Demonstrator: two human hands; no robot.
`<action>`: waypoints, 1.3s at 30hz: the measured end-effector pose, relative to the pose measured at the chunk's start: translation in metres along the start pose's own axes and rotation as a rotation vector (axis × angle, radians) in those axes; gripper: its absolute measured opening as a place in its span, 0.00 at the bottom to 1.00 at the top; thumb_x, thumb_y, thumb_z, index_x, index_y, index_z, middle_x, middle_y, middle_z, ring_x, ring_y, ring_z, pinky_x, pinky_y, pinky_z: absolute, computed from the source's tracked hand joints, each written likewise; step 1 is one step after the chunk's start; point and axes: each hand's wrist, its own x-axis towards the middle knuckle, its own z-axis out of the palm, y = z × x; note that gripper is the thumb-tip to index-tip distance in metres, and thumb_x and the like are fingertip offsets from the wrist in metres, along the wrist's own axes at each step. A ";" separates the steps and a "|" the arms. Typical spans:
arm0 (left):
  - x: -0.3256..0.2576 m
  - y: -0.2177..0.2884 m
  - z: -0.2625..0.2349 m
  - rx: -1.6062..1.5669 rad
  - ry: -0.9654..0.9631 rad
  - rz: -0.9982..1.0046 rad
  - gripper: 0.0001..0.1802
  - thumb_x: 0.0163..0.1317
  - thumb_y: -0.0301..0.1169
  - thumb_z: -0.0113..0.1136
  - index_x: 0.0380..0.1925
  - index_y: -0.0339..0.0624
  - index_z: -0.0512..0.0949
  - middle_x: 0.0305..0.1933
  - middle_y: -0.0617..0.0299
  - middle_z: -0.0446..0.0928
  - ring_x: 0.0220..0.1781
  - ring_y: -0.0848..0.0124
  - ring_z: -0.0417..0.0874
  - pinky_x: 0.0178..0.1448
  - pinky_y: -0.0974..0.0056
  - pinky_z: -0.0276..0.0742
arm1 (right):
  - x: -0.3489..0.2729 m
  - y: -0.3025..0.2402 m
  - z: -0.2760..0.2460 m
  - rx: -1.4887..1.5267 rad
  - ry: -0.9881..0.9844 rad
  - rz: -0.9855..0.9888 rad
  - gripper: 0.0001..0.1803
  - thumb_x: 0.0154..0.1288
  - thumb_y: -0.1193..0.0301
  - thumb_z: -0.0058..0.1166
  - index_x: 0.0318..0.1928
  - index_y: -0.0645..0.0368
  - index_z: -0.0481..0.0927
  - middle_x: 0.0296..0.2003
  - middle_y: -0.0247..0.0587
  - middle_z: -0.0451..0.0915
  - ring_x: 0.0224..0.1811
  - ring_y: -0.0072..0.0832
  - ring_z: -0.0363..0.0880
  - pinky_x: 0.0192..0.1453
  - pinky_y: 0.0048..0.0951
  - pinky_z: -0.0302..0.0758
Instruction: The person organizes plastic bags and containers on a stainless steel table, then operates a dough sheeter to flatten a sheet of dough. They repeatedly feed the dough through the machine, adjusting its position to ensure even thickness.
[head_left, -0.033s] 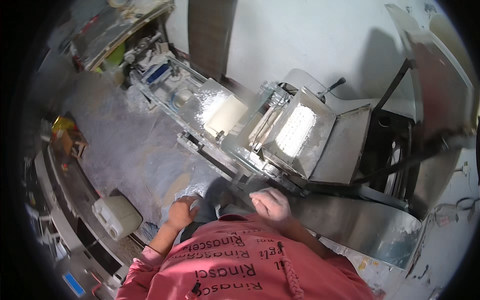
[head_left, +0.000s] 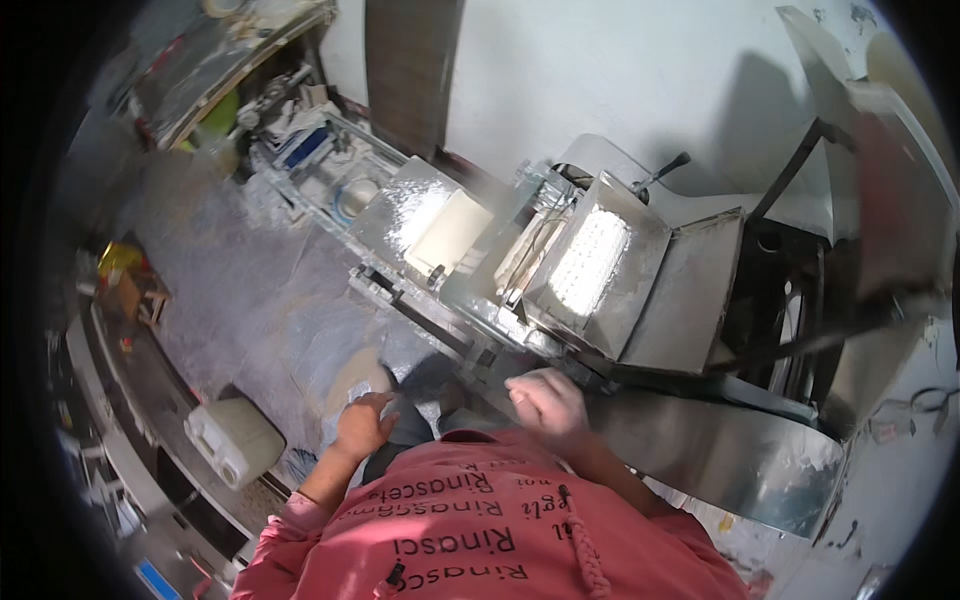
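Note:
My left hand [head_left: 364, 424] hangs in front of my body at the left, its fingers loosely bent with a gap at the thumb; nothing shows in it. My right hand [head_left: 552, 404], with whitish knuckles, is held with the fingers curled in, beside the near edge of a machine; no object shows in it. The machine has an open metal box [head_left: 640, 275] holding a brightly sunlit white, bumpy mass [head_left: 592, 262]. Left of the box, a cream-coloured block [head_left: 448, 238] lies on a shiny metal plate [head_left: 400, 205]. Neither hand touches these.
A curved metal housing [head_left: 715, 450] lies right of my right hand. A whitish plastic jug [head_left: 235, 440] stands at the left. A small wooden stool [head_left: 147, 297] is farther off. A worktable [head_left: 235, 65] stands at the far left, and a black-knobbed lever [head_left: 665, 172] rises by the wall.
My right hand has moved slightly to the right. My left hand keeps its place and shape. The surroundings have shifted a little to the left in view.

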 end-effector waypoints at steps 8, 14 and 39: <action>0.148 -0.061 0.002 0.086 -0.368 0.275 0.21 0.53 0.36 0.64 0.47 0.42 0.77 0.53 0.48 0.75 0.53 0.52 0.77 0.57 0.53 0.73 | 0.058 0.077 -0.021 -0.504 0.376 0.507 0.07 0.61 0.76 0.55 0.40 0.62 0.80 0.39 0.49 0.79 0.44 0.45 0.77 0.51 0.40 0.73; 0.254 -0.091 0.000 0.190 -0.296 0.437 0.28 0.51 0.33 0.65 0.54 0.41 0.73 0.60 0.45 0.70 0.61 0.48 0.70 0.63 0.51 0.67 | 0.050 0.112 -0.011 -0.697 0.405 0.736 0.10 0.63 0.75 0.53 0.45 0.64 0.78 0.42 0.49 0.78 0.48 0.45 0.75 0.54 0.41 0.70; 0.337 -0.110 0.074 0.470 -0.577 0.676 0.34 0.58 0.31 0.54 0.67 0.48 0.62 0.72 0.52 0.56 0.74 0.54 0.53 0.73 0.49 0.53 | 0.056 0.109 -0.014 -0.636 0.238 0.797 0.12 0.58 0.79 0.55 0.44 0.66 0.77 0.41 0.51 0.78 0.46 0.46 0.75 0.52 0.40 0.71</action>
